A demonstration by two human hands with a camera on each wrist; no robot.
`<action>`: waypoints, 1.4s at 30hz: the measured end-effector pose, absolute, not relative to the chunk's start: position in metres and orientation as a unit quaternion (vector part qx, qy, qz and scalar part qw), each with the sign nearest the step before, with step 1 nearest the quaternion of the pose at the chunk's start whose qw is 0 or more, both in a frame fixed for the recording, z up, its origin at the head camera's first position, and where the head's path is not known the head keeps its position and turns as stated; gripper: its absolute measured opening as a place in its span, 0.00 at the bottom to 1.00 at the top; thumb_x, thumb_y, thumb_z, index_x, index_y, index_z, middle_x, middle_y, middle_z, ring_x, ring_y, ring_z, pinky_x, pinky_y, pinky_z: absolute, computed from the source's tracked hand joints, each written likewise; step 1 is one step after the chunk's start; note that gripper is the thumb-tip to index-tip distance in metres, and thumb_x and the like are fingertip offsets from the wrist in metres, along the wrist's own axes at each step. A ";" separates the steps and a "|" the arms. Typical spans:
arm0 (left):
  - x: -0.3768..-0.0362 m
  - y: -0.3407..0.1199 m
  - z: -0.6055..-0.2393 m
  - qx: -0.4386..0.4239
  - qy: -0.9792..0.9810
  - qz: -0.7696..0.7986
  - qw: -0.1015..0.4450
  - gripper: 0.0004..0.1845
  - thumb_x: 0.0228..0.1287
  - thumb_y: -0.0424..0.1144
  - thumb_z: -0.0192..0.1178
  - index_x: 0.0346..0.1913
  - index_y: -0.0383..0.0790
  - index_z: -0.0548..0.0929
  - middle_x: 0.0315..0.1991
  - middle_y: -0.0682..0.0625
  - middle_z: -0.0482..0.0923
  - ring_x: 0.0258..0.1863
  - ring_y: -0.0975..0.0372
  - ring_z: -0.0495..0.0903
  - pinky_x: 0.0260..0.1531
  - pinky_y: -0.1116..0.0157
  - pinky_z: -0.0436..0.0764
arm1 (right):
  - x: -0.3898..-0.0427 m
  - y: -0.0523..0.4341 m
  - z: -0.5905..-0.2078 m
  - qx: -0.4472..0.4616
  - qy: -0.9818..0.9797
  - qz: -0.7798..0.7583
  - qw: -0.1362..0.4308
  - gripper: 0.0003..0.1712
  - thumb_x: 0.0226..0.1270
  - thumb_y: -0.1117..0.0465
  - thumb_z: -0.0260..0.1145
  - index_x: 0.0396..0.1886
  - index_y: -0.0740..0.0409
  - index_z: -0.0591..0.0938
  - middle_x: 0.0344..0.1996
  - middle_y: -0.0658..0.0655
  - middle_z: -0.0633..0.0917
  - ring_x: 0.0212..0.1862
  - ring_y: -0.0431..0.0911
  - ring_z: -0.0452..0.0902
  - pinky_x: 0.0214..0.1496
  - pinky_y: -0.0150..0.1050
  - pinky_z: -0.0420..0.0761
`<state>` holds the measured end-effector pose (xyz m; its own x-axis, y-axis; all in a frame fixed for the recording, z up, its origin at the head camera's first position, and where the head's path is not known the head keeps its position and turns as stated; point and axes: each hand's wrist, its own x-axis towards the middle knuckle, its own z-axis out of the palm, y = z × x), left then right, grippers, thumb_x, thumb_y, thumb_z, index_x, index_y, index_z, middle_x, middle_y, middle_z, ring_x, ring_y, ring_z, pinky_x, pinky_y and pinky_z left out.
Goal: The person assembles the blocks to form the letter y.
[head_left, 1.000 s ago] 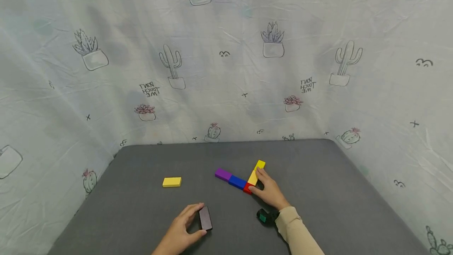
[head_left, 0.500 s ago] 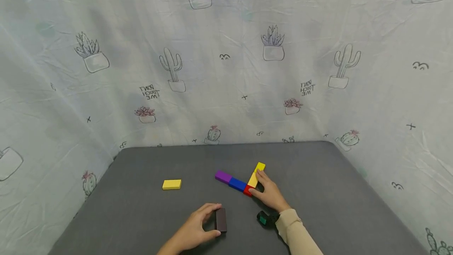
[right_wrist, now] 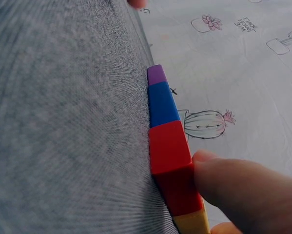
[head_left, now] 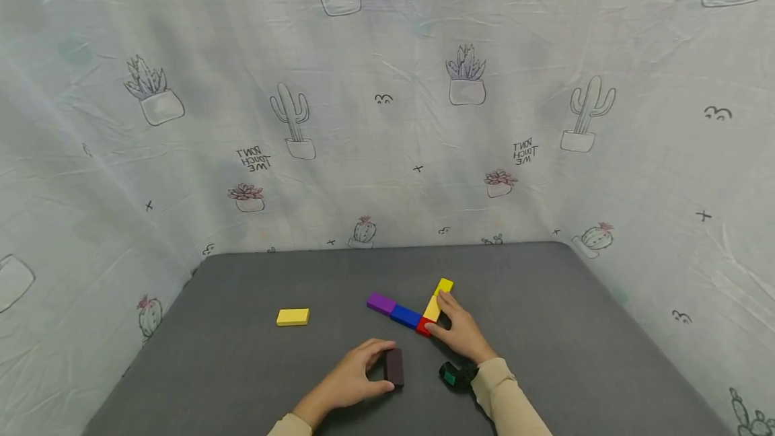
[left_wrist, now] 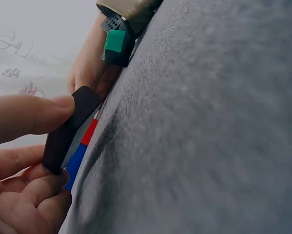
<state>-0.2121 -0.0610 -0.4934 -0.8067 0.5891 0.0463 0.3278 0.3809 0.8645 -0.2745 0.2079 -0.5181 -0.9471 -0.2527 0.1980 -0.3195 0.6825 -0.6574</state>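
On the grey table lies a row of flat blocks: purple, blue, red. A long yellow block angles away from the red end. My right hand rests against the red and yellow blocks, thumb on the red block in the right wrist view. My left hand pinches a dark brown block standing on its edge, just in front of the row; the left wrist view shows that dark block between thumb and fingers.
A second yellow block lies alone at the left of the table. A black wrist device with a green patch sits on my right wrist. Cactus-print cloth walls the table behind and at both sides.
My left hand has slid the dark brown block to the right and a little farther away, toward the coloured row. The right hand has stayed on the red and yellow blocks.
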 end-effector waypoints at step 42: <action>-0.245 -0.028 -0.498 0.319 0.858 0.384 0.119 0.27 0.64 0.40 0.61 0.65 0.39 0.72 0.64 0.47 0.71 0.64 0.55 0.70 0.61 0.57 0.73 | -0.275 0.205 -0.519 0.153 -0.919 0.360 0.048 0.45 0.62 0.43 0.65 0.70 0.67 0.62 0.71 0.63 0.61 0.73 0.59 0.53 0.69 0.59 0.60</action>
